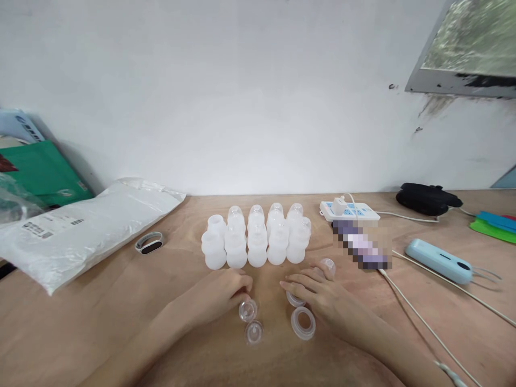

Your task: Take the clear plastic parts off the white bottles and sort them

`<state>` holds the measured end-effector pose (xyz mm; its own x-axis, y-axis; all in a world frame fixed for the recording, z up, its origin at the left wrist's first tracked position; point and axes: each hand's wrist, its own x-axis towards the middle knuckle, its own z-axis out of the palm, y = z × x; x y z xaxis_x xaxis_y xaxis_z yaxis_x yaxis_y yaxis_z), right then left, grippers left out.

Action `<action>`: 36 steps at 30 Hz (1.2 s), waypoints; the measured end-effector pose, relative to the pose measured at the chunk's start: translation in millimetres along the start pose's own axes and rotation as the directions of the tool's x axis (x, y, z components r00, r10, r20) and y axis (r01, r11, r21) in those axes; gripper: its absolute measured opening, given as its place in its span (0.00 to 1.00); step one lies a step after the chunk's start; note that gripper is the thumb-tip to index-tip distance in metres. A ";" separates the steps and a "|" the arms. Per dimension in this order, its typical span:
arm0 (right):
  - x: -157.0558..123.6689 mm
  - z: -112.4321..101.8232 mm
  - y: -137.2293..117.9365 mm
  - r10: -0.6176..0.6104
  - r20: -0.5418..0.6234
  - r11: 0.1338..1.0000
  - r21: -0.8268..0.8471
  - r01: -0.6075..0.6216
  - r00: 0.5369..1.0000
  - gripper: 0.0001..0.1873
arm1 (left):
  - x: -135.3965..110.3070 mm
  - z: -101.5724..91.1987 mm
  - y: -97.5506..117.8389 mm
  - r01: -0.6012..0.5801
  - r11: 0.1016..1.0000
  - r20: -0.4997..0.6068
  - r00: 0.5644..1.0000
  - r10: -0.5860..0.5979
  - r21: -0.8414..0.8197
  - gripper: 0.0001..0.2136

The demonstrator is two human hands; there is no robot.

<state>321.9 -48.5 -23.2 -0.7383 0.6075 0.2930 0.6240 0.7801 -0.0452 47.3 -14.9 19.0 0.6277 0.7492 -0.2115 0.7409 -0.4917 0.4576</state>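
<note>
My left hand (230, 287) rests near the middle of the table with its fingers curled in; whatever they hold, if anything, is hidden. Just below its fingertips lies a small clear round cap (248, 310), and a similar clear piece (254, 333) is nearer me. My right hand (316, 290) reaches over a translucent ring (296, 299), its fingers stretched out and partly covering it. Another ring (298, 329) lies flat below that hand. Beyond its fingers sits a clear dome cap (329, 264). White baby bottles (257, 252) stand in two rows ahead; most have clear domed tops, while an uncapped bottle (215, 252) is at left.
At left are a white plastic parcel (100, 215), a green package (48, 172) and a fitness band (150, 244). On the right are a power strip (366, 212), a pixelated phone-like object (358, 244), a light-blue device (437, 260), a black case (427, 199) and cables.
</note>
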 end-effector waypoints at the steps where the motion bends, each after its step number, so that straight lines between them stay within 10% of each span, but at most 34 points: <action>1: -0.2 -0.3 0.6 -0.002 -0.010 1.000 0.009 0.002 1.000 0.29 | 0.3 -0.3 0.6 0.006 0.999 -0.028 1.000 -0.005 0.044 0.11; 5: 0.2 -4.3 1.7 -0.014 -0.098 1.000 0.025 0.017 0.995 0.28 | -0.3 -1.5 0.9 -0.057 0.964 -0.387 0.908 0.159 0.261 0.13; 10: 2.1 -9.0 -2.1 -0.017 -0.211 0.999 0.037 0.026 0.977 0.21 | -0.8 -3.7 -9.4 0.220 0.873 -0.842 0.441 0.309 0.435 0.15; 17: 2.9 -7.5 -7.1 -0.004 -0.316 0.997 0.074 0.028 0.949 0.15 | 7.3 0.9 -25.4 0.287 0.837 -0.790 0.560 0.249 0.467 0.21; 24: 0.5 -13.6 -9.0 0.001 -0.427 0.996 0.081 0.037 0.904 0.12 | -7.5 -6.2 -1.3 0.022 0.875 -0.774 0.478 0.416 0.484 0.20; 28: 0.2 -17.1 -12.9 0.047 -0.435 0.986 0.165 0.029 0.899 0.13 | -14.9 -2.2 19.0 -0.261 0.839 -0.651 0.536 0.537 0.477 0.24; 36: -1.1 -19.7 -30.9 0.220 -0.338 0.893 0.447 -0.049 0.915 0.19 | -15.8 19.9 50.9 -0.309 0.601 -0.403 0.514 0.758 0.737 0.15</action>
<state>308.5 -76.2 -3.3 -0.4518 0.6769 0.5811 0.4794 0.7336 -0.4817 79.8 -60.6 28.5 0.7875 0.1912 0.5859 0.4274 -0.8543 -0.2958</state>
